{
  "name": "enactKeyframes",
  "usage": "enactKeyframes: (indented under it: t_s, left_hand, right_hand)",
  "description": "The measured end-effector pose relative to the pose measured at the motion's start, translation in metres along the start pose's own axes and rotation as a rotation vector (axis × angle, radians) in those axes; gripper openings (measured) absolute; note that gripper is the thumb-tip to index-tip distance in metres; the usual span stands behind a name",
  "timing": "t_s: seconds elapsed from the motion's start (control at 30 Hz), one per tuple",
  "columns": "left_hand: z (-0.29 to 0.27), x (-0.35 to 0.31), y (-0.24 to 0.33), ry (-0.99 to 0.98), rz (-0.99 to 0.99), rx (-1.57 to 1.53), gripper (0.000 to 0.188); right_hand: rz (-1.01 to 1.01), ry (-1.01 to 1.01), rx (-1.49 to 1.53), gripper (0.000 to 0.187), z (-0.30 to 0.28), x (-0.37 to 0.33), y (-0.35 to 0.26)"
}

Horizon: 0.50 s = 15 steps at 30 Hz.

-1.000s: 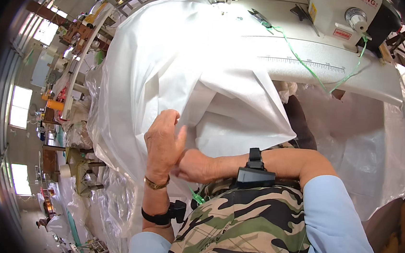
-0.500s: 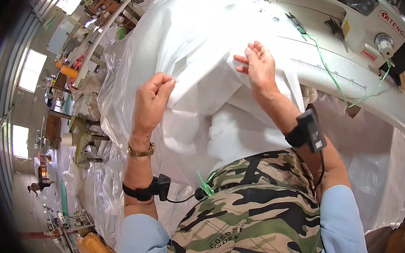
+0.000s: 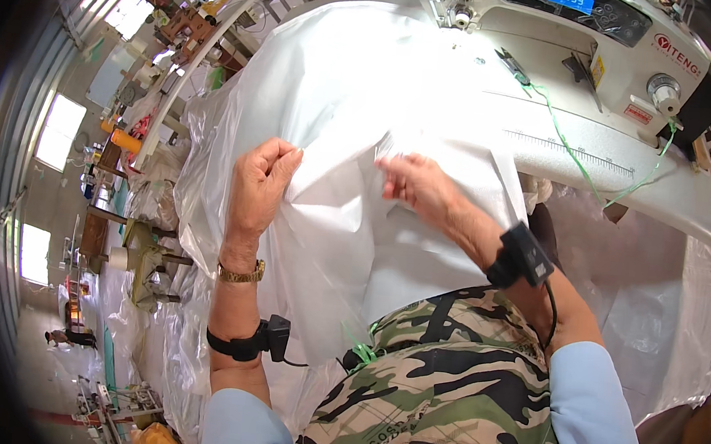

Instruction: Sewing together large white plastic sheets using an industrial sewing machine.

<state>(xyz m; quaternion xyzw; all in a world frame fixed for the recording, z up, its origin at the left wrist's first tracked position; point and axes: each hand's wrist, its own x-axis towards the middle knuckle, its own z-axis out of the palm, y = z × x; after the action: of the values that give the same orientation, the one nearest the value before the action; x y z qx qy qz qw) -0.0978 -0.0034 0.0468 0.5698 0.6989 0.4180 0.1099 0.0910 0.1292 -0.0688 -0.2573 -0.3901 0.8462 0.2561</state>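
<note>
Above the crumpled white sheet (image 3: 330,220), our left hand (image 3: 259,181) has thumb and fingertips drawn together, pinching a fold of it, while our right hand (image 3: 416,185) is just beside a raised fold with its fingers loosely curled; those fingertips are blurred, so we cannot tell whether they grip the material. To handle this well, we judge that the left pinch should be light and steady, as an anchor, and that the right hand does best to take hold near the top of the fold rather than deep in the bulk, so that the thin material spreads instead of bunching. Creases run between the two hands, and an even pull toward both sides should flatten them better than a jerk, which might tear the white sheet. Nearer to us, it drapes off the surface (image 3: 679,193) and down beside the camouflage apron (image 3: 453,357); its loose weight there could tug at our pinch, so we would leave some slack. Farther out, the white sheet reaches up near the lit needle end of the sewing machine (image 3: 558,35), well apart from our fingers, a gap worth respecting. Off to the right, we would steer the folds clear of the small snips (image 3: 511,65) and the green cord (image 3: 606,203) looping away from them.
</note>
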Motion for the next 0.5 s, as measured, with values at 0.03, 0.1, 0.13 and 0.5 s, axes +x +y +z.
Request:
enactKeyframes:
  t_s: [0.03,0.1,0.13,0.5]
  left_hand:
    - [0.000,-0.003,0.001,0.002,0.007,-0.004,0.021]
    - [0.004,-0.007,0.003,-0.026,-0.054,-0.042,0.016]
    - [0.002,-0.009,0.004,-0.017,-0.058,-0.043,0.016]
    - [0.011,-0.034,0.004,-0.121,-0.096,0.083,0.013]
  right_hand:
    - [-0.005,-0.113,0.029,0.022,-0.003,-0.011,0.009]
    - [-0.060,-0.307,-0.086,0.025,-0.018,-0.032,0.020]
    - [-0.105,-0.384,-0.132,0.024,-0.021,-0.050,0.021]
    - [0.124,-0.368,-0.525,0.017,-0.078,-0.184,-0.030]
